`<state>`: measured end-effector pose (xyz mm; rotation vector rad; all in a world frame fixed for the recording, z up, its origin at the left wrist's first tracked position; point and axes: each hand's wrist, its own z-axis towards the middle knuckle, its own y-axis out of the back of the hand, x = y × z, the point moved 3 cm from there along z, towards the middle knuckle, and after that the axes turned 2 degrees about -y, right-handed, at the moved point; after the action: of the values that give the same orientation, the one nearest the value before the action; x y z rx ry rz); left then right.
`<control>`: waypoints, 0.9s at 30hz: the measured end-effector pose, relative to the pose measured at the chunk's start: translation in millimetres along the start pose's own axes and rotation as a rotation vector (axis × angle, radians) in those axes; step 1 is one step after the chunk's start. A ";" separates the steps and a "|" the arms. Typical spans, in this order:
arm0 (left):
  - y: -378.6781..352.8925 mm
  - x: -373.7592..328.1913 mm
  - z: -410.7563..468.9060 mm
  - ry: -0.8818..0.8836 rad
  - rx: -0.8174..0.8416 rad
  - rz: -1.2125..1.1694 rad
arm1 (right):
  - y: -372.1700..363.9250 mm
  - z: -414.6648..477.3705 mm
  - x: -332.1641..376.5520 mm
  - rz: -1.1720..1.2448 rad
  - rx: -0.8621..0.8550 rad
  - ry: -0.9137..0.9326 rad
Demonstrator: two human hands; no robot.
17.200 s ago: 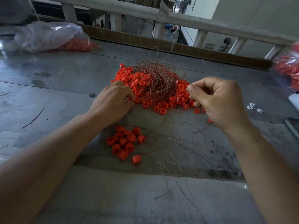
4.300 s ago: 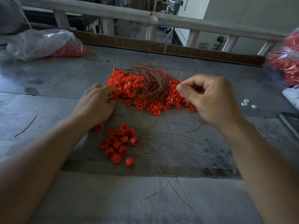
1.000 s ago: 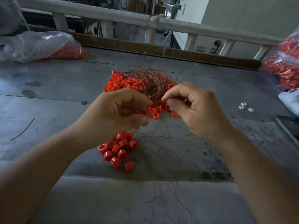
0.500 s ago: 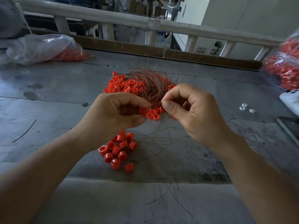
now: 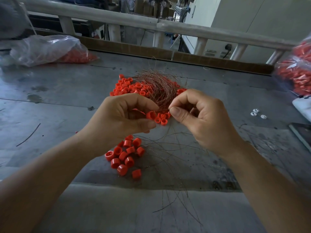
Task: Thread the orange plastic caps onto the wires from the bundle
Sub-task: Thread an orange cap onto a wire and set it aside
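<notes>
Left hand [image 5: 117, 118] pinches a round orange cap [image 5: 150, 115]; right hand [image 5: 202, 120] pinches a thin coppery wire [image 5: 162, 110] at its mouth, above table [image 5: 67, 91] centre. Tangled bundle [image 5: 156, 86] just behind; scuffed grey metal stretches to the left edge.

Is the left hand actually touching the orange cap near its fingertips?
Touching. Head view: the left hand pinches the orange cap between thumb and forefinger.

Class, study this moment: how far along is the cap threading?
Done, apparently: the near caps, wires trailing beside them. In hand: left hand holds a cap, right hand pinches a wire at it. Left: the far pile and the bundle.
</notes>
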<state>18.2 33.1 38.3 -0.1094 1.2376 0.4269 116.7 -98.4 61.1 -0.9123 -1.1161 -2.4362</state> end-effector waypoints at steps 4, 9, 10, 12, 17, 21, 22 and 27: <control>2.2 2.4 0.5 0.014 -0.029 -0.023 | 0.6 -0.2 0.0 0.002 -0.014 -0.007; 0.0 2.0 0.2 -0.014 -0.023 -0.042 | -0.5 -1.4 1.9 0.027 -0.060 -0.014; 0.2 2.5 0.1 -0.015 -0.038 -0.042 | -1.6 -2.3 2.7 0.031 -0.067 -0.011; -0.3 2.2 -0.1 -0.025 -0.053 -0.016 | -5.0 -4.0 3.1 0.027 -0.061 -0.014; -1.2 -0.7 -1.6 -0.067 -0.051 -0.034 | -12.1 -6.8 1.8 -0.049 -0.004 -0.034; -0.6 -0.4 -2.1 -0.078 -0.064 -0.064 | -12.1 -6.7 2.3 -0.057 0.003 -0.039; -0.9 -0.2 -2.3 -0.076 -0.067 -0.069 | -11.9 -7.0 2.8 -0.055 0.003 -0.038; -0.9 -0.3 -1.6 -0.049 -0.052 -0.135 | -9.1 -7.2 5.8 -0.059 -0.017 -0.028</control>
<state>17.1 31.7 37.8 -0.2246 1.1635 0.3431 104.7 -98.0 56.3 -0.9340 -1.1494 -2.4912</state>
